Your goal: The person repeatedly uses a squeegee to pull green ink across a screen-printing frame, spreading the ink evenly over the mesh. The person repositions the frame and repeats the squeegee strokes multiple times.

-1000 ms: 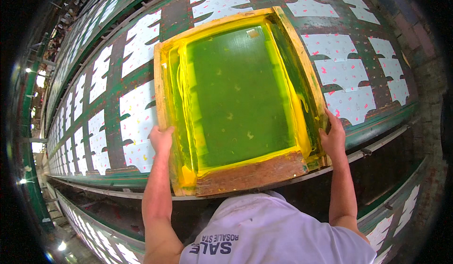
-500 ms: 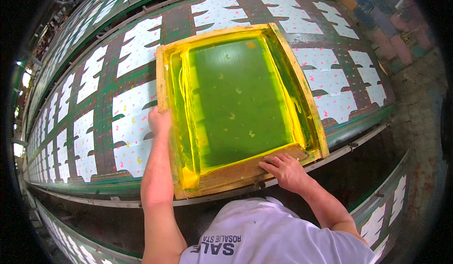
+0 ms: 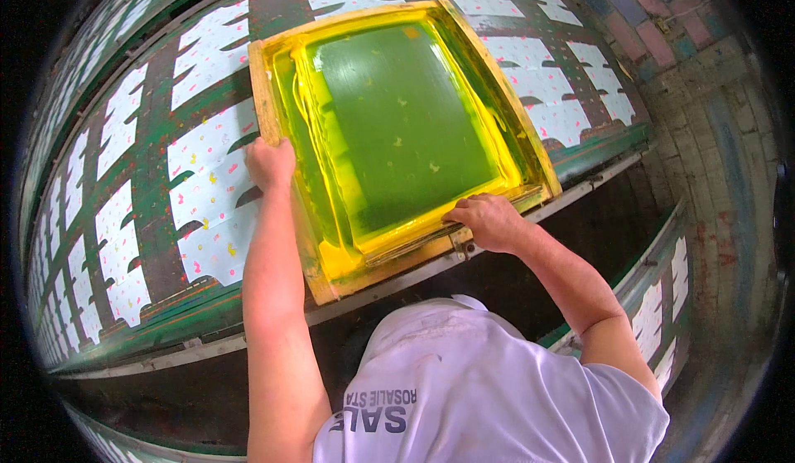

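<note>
A wooden-framed printing screen [image 3: 263, 90] lies on a long table, its green mesh [image 3: 397, 123] ringed with wet yellow ink [image 3: 338, 260]. My left hand [image 3: 272, 165] is closed around the frame's left rail. Along the near end of the mesh lies a wooden squeegee [image 3: 407, 246], seen mostly as a narrow edge. My right hand [image 3: 490, 221] grips it toward its right end, with bent fingers over the top; the thumb is hidden. Next to my left hand, a white printed fabric piece [image 3: 214, 190] with small pink and yellow motifs lies partly beneath the frame.
Several rows of white cut pieces [image 3: 120, 239] cover the table around the screen. A metal rail [image 3: 199, 349] runs along the table's near edge. Another table with white pieces [image 3: 648, 310] stands at the lower right. Paving [image 3: 638, 36] shows beyond the table's right end.
The squeegee has tipped from showing its broad wooden face to showing a narrow edge, my right hand still on it. My left hand keeps its hold on the frame. The whole view has shifted.
</note>
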`<state>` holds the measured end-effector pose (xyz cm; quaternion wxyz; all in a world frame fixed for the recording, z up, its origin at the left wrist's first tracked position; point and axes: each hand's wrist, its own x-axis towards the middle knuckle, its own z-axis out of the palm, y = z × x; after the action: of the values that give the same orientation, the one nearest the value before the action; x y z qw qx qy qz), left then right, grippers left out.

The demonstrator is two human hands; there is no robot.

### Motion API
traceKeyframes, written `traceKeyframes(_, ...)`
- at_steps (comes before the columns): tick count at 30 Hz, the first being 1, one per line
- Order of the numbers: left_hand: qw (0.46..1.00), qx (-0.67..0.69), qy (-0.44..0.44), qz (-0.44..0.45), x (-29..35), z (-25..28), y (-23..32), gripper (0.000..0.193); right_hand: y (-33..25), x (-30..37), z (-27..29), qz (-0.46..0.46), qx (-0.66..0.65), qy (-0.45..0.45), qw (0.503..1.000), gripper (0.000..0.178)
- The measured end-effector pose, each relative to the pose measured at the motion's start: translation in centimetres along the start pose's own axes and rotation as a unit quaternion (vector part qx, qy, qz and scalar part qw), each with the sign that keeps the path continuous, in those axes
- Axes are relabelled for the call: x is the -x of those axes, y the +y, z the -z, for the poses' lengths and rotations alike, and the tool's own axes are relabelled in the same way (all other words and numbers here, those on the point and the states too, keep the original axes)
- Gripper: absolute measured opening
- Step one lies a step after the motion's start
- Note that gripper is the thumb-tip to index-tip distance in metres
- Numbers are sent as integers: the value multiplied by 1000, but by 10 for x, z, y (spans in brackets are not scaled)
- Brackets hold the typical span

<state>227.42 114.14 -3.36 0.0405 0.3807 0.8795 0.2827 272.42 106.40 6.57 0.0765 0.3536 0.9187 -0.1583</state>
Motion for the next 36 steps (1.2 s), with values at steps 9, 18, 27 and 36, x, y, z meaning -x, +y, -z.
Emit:
traceKeyframes(9,1000,-1,-8,4,2,8,6,51,6,-9,-33,58,40,156,985,59)
traceKeyframes(18,999,3,35,-14,2,-1,4,50,86,-168,5,79,43,227,970,53)
traceKeyframes(27,998,-46,21,34,4,-5,9,46,165,-354,66,47,107,203,972,46)
traceKeyframes(36,996,-51,36,71,3,-7,12,44,212,-481,118,25,114,199,973,41)
